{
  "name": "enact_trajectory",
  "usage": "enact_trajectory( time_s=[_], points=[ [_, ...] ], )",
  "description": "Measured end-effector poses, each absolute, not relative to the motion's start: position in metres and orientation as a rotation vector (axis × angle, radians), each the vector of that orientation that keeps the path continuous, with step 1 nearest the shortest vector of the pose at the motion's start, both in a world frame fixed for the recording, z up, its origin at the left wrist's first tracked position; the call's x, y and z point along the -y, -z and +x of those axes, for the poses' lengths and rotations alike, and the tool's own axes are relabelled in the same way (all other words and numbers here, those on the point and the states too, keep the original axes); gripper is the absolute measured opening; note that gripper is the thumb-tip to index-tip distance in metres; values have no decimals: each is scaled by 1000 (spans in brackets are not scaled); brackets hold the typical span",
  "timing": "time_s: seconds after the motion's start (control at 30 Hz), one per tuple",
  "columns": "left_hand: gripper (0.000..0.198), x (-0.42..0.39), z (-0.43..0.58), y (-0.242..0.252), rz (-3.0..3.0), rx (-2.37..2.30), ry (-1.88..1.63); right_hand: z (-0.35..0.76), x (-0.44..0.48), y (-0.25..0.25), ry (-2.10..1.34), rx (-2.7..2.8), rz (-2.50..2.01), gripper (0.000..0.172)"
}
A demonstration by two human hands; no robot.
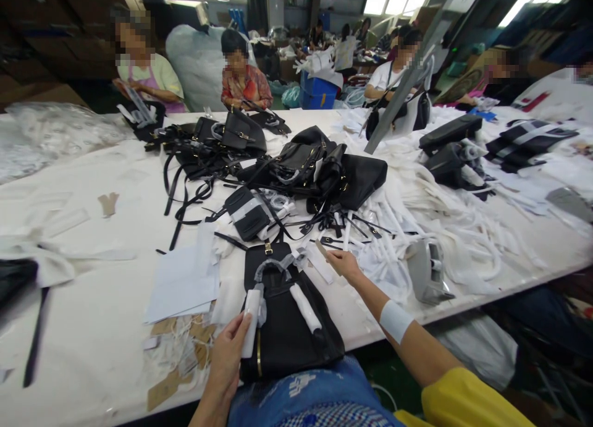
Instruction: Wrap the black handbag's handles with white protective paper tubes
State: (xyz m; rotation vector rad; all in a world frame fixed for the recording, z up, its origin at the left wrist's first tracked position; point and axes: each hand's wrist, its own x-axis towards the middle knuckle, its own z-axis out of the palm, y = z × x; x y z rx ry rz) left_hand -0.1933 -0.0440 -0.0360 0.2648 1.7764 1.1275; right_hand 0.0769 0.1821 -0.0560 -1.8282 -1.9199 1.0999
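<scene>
A black backpack [282, 340] with gold hardware lies at the table's front edge, close against my body. Its top handle [273, 267] is wrapped in clear plastic, and a white-wrapped strap [306, 308] lies along its right side. My left hand [228, 353] is closed on another white-wrapped strap [251, 322] at the bag's left side. Right of the bag's top, my right hand [343, 263] pinches a thin, flat greyish-tan piece [320, 248] whose kind I cannot make out. White paper strips lie beneath that hand.
Black bags [306, 161] are heaped ahead. White sheets [183, 282] and brown tags [167, 387] lie at left. A grey tape dispenser [428, 272] and piles of white wrapping [463, 229] are at right. A slanted metal post [398, 99] rises from the table; several people work beyond.
</scene>
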Motion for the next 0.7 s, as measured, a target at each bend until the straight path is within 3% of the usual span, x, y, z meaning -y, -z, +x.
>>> enact_trajectory(
  time_s=[0.13, 0.27, 0.43, 0.7],
  points=[
    [37, 47, -197, 41, 138, -1661, -1223, 44, -148, 16, -1590, 1825, -1458, 46],
    [42, 49, -202, 44, 105, -1537, -1277, 6, -109, -9, -2048, 1915, -1154, 35],
    [49, 50, -199, 44, 121, -1535, -1289, -24, -86, 7, -2005, 2181, -1291, 21],
    [45, 48, -191, 29, 197, -1618, -1303, -52, -76, 37, -1929, 2172, -1292, 20]
  ],
)
